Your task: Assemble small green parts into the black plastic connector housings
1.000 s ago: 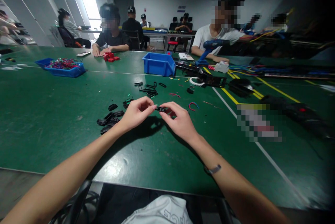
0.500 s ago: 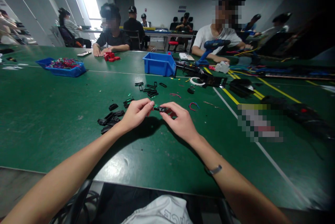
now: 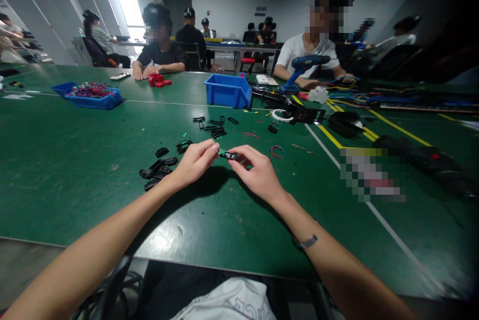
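Note:
Just above the green table, my right hand (image 3: 256, 170) grips a small black plastic housing (image 3: 230, 156) between thumb and fingers. My left hand (image 3: 197, 160) pinches a small green circuit board (image 3: 222, 152) at the left end of that housing; the board touches it. Beside my left hand lies a pile of black housings (image 3: 159, 169), and just behind it is another black part with green pieces (image 3: 183, 147). Thin black frames (image 3: 217, 130) lie farther back.
A blue bin (image 3: 228, 91) stands at the back middle, a blue tray of wires (image 3: 95, 96) at the left. Behind are red parts (image 3: 159, 80) and a blue drill (image 3: 303, 68). Two people sit across the table (image 3: 239, 230). Short wires (image 3: 277, 151) lie right of my hands.
The green board now lies more in line with the black housing. My hands have hardly moved. Across the table, the person at the right has shifted their hands.

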A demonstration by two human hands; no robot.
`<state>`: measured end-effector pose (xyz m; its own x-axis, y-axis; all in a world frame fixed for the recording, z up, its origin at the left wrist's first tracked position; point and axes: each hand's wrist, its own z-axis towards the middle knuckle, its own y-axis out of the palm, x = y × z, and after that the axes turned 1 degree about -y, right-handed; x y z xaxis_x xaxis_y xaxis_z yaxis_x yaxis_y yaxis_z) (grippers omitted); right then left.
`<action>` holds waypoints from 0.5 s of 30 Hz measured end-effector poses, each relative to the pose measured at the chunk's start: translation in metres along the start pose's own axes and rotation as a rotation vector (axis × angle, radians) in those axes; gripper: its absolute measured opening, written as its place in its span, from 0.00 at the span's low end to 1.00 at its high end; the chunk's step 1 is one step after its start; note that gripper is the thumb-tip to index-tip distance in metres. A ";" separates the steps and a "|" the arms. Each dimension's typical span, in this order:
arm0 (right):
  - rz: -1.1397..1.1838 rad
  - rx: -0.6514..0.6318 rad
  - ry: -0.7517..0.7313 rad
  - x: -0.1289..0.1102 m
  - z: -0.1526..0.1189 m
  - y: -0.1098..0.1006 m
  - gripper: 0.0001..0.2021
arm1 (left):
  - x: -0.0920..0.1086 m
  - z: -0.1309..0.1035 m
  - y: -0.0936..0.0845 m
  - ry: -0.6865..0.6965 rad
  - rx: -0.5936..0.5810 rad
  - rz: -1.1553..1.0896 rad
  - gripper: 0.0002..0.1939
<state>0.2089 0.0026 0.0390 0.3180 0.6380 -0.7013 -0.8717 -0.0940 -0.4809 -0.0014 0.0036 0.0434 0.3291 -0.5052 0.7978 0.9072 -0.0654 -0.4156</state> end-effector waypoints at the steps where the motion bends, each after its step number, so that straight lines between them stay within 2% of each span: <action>1: 0.001 -0.002 0.000 0.000 0.000 0.000 0.09 | -0.001 0.000 0.000 0.008 0.006 0.004 0.22; 6: -0.002 -0.009 -0.013 0.000 0.000 0.000 0.09 | -0.001 0.000 0.002 -0.006 0.045 -0.012 0.19; 15: -0.015 -0.018 -0.024 0.000 0.000 0.000 0.10 | -0.005 0.005 0.003 -0.077 0.140 -0.196 0.14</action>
<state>0.2093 0.0022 0.0392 0.3221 0.6576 -0.6810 -0.8599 -0.0977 -0.5010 0.0012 0.0106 0.0400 0.1572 -0.4268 0.8906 0.9814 -0.0335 -0.1893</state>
